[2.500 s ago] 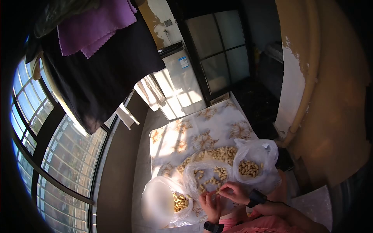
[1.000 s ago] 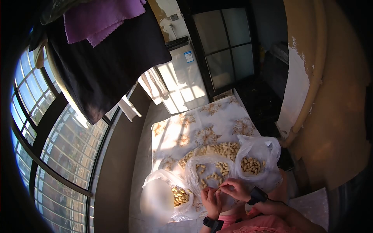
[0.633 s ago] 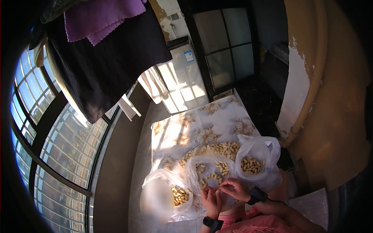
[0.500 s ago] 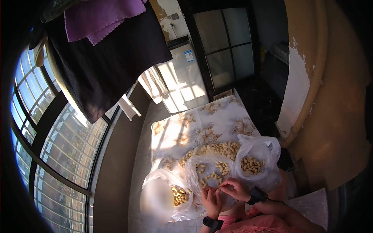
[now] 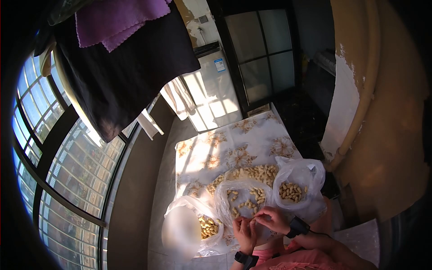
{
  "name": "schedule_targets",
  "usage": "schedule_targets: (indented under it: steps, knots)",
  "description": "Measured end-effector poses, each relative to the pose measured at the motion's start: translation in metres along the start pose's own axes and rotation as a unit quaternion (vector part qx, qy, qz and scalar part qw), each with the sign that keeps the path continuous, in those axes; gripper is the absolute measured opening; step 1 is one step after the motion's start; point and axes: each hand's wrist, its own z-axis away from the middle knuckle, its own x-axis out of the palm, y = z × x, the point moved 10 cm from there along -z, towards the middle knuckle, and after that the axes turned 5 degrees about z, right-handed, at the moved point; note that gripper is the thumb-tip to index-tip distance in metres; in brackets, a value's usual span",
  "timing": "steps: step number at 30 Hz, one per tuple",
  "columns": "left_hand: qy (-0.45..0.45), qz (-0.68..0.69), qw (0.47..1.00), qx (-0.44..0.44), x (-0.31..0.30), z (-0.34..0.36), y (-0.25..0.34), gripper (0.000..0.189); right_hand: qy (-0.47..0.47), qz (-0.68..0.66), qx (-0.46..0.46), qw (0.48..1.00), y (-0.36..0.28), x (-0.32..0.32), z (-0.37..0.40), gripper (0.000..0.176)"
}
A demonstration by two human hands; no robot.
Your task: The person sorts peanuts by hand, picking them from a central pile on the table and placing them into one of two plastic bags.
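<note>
My left hand (image 5: 244, 234) and my right hand (image 5: 272, 220) meet at the near edge of the middle plastic bag (image 5: 220, 198). Their fingertips pinch together around a small tan piece that looks like a peanut, mostly covered by the fingers. Inside that open bag lie loose unshelled peanuts (image 5: 248, 204). To the right, another clear bag (image 5: 317, 173) holds a heap of peanuts (image 5: 290, 191). A third bag (image 5: 191, 202), on the left, has more peanuts (image 5: 208, 227) in it, partly hidden by a whitish blur.
Behind the middle bag, a larger pile of peanuts (image 5: 258, 172) lies on the table with a flowered cloth (image 5: 238, 155). Dark clothing (image 5: 121, 67) and a purple cloth (image 5: 117, 20) hang at upper left, beside windows (image 5: 81, 166). A pale appliance (image 5: 213, 90) stands beyond the table.
</note>
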Motion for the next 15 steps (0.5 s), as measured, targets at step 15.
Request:
schedule_targets:
  steps: [15]
  knots:
    - [0.004, -0.008, 1.0, 0.008, -0.0006, 0.0024, -0.0015, 0.015, 0.002, -0.013, 0.003, 1.0, 0.0008, 0.0007, 0.0002, 0.015]
